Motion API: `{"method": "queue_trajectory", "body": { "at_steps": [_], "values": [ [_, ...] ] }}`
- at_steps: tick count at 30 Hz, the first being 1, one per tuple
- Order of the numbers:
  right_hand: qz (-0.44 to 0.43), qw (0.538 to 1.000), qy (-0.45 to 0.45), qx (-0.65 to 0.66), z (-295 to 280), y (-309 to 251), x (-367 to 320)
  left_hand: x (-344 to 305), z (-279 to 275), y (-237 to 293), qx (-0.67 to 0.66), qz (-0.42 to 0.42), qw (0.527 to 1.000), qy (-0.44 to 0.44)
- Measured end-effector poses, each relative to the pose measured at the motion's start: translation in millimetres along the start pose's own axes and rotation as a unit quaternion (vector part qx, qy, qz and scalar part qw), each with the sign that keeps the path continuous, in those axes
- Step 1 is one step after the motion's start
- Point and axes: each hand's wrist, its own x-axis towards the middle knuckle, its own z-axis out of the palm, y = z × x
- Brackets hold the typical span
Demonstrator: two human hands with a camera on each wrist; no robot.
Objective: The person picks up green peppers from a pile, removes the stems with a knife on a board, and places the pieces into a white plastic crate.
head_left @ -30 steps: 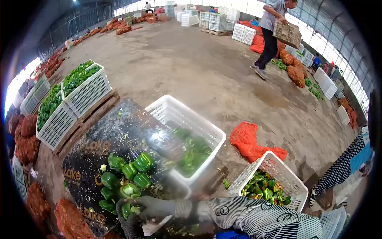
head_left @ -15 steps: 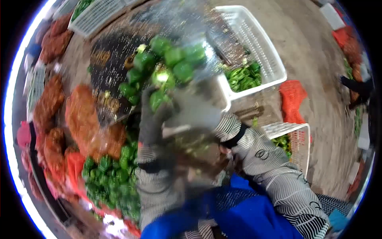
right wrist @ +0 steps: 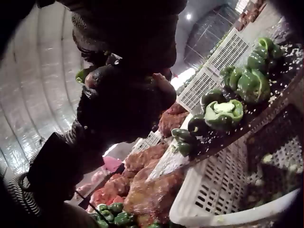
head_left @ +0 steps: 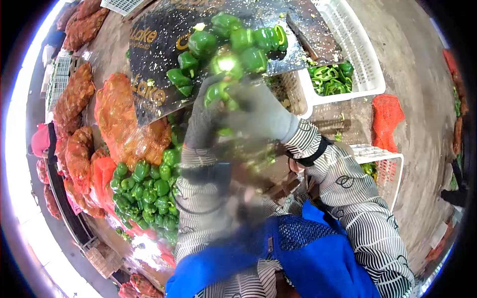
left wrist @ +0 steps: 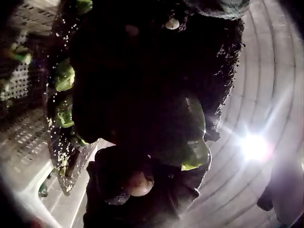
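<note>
My gloved left hand (head_left: 202, 116) grips a cut green pepper (head_left: 214, 94) at the near edge of the black board (head_left: 164, 64). Against that pepper lies my gloved right hand (head_left: 262, 111); a smear on the view hides its fingers. In the left wrist view the gloves are very dark, with the pepper (left wrist: 190, 142) between them and a bare fingertip below. A small part of the pepper (right wrist: 82, 75) shows beside dark gloved fingers in the right wrist view. Several green peppers (head_left: 242, 39) sit on the board, one with its pale core facing up (right wrist: 223, 114).
A knife (head_left: 301, 37) lies on the board's right part. Beyond it stands a white crate (head_left: 370, 59) holding cut green pieces (head_left: 330, 82). A heap of green peppers (head_left: 149, 193) and orange net sacks (head_left: 117, 119) are at the left; a red net (head_left: 386, 121) lies at the right.
The head view has tilted down and turned, so the board and crate sit higher and farther right. Both hands stay together at the pepper; the left sleeve has come into view.
</note>
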Motion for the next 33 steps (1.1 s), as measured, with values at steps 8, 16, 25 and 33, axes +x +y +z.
{"method": "queue_trajectory", "body": {
  "at_steps": [8,16,25,33],
  "values": [
    [0.124,0.986,-0.105,0.042,-23.5,-3.7,5.4,-2.6,8.8,20.6,-0.141,-0.069,0.986,-0.059],
    [0.105,0.986,-0.129,-0.026,-37.1,-10.5,9.3,6.9,7.3,21.3,-0.065,-0.06,0.996,-0.031],
    [0.006,0.991,-0.096,-0.092,-47.6,-19.3,4.1,8.0,-23.6,4.1,-0.326,-0.027,0.943,0.056],
    [-0.006,0.995,-0.001,-0.099,-29.9,-15.7,7.2,12.9,-10.1,21.9,-0.161,-0.049,0.986,0.0]
  ]
}}
